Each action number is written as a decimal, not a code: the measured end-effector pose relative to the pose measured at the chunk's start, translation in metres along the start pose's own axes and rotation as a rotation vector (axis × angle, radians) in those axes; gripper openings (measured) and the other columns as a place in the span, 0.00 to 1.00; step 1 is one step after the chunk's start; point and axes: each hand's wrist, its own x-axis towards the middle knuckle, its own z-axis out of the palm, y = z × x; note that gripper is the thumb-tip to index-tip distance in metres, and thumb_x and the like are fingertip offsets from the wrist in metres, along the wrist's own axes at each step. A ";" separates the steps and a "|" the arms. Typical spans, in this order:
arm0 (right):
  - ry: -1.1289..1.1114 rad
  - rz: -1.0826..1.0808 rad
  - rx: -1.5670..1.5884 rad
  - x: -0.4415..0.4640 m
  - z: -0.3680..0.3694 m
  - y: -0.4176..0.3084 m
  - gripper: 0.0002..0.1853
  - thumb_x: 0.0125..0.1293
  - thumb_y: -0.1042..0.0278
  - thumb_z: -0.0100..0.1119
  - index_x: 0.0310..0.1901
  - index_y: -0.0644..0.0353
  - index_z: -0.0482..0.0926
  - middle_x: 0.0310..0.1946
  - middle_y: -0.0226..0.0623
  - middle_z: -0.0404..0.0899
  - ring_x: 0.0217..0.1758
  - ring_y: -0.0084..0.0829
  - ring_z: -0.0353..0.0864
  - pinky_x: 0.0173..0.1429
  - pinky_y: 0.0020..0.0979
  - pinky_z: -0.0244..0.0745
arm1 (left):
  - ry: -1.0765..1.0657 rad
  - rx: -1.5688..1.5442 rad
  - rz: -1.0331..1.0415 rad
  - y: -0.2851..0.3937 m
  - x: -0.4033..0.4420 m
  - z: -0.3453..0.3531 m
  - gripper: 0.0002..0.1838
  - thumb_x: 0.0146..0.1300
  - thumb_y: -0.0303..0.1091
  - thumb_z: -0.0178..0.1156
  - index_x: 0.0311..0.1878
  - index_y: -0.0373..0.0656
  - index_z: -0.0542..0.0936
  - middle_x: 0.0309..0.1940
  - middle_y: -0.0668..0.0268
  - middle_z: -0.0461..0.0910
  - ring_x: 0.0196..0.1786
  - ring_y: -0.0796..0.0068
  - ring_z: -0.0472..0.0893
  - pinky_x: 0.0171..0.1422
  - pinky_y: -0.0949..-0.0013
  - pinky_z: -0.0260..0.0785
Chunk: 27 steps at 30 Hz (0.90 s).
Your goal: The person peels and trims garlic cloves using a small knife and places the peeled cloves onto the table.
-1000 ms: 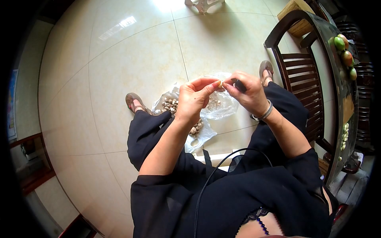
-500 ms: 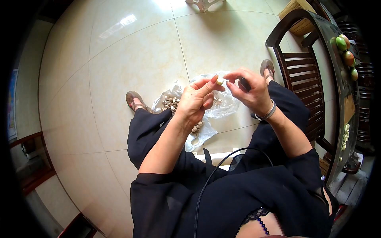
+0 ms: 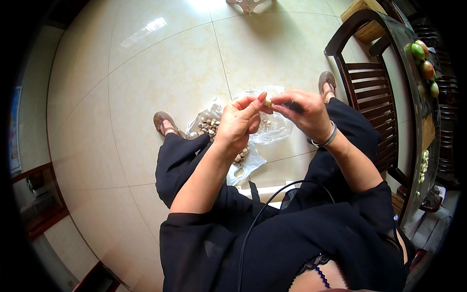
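Note:
Between thumb and fingers, my left hand (image 3: pixel 237 121) pinches a small pale piece (image 3: pixel 267 102). Its kind is too small to make out. My right hand (image 3: pixel 306 113) meets it from the right, thumb and forefinger at the piece, with a dark object (image 3: pixel 294 106) held in the palm and partly hidden by the fingers. Below the hands, a white plastic bag (image 3: pixel 251 168) lies on the floor with several brownish-white bulbs or pieces (image 3: pixel 209 125) on it. Beside it a clear plastic bag (image 3: pixel 279 132) holds small pale scraps.
A dark wooden chair (image 3: pixel 368 87) stands at the right beside a dark table (image 3: pixel 413 121). On the table lie several green-red fruits (image 3: pixel 427 70) and a row of pale pieces (image 3: pixel 423 168). A stool's base (image 3: pixel 249 6) shows at the top. A black cord (image 3: pixel 253 224) crosses my lap.
My right hand drew slightly away from the pale piece, then came back to it, its fingers closing in. My left hand has kept its pinch and barely moved.

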 end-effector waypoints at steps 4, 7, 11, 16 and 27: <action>0.002 0.019 -0.017 -0.001 0.000 0.002 0.08 0.50 0.81 0.61 0.34 0.65 0.77 0.29 0.41 0.79 0.32 0.29 0.79 0.36 0.25 0.73 | 0.009 -0.064 -0.064 -0.001 0.000 0.001 0.10 0.58 0.38 0.59 0.31 0.40 0.76 0.24 0.63 0.78 0.13 0.88 0.60 0.16 0.84 0.49; 0.015 0.050 0.005 -0.002 0.001 0.005 0.08 0.50 0.80 0.61 0.33 0.65 0.77 0.28 0.39 0.78 0.31 0.29 0.79 0.35 0.24 0.72 | 0.005 -0.071 -0.086 -0.002 0.001 0.000 0.10 0.58 0.38 0.58 0.32 0.40 0.76 0.24 0.63 0.77 0.13 0.87 0.61 0.16 0.83 0.49; 0.026 0.097 0.006 -0.003 0.001 0.003 0.06 0.51 0.79 0.61 0.32 0.64 0.77 0.25 0.34 0.76 0.23 0.20 0.72 0.27 0.19 0.66 | -0.024 -0.096 -0.106 -0.003 0.000 0.001 0.11 0.59 0.39 0.58 0.32 0.41 0.76 0.24 0.64 0.77 0.13 0.86 0.62 0.16 0.83 0.49; 0.061 0.149 -0.001 -0.005 0.001 0.007 0.05 0.53 0.78 0.60 0.33 0.64 0.77 0.24 0.29 0.75 0.20 0.12 0.65 0.23 0.15 0.60 | -0.034 -0.121 -0.151 -0.002 -0.001 0.001 0.11 0.60 0.40 0.56 0.32 0.41 0.75 0.23 0.65 0.75 0.12 0.85 0.62 0.16 0.83 0.49; 0.021 0.344 0.480 -0.003 0.007 0.013 0.09 0.56 0.67 0.61 0.34 0.64 0.77 0.24 0.27 0.76 0.22 0.13 0.69 0.27 0.15 0.65 | -0.186 -0.088 -0.155 -0.007 -0.004 0.005 0.13 0.64 0.42 0.51 0.36 0.40 0.73 0.23 0.66 0.73 0.13 0.86 0.62 0.16 0.84 0.48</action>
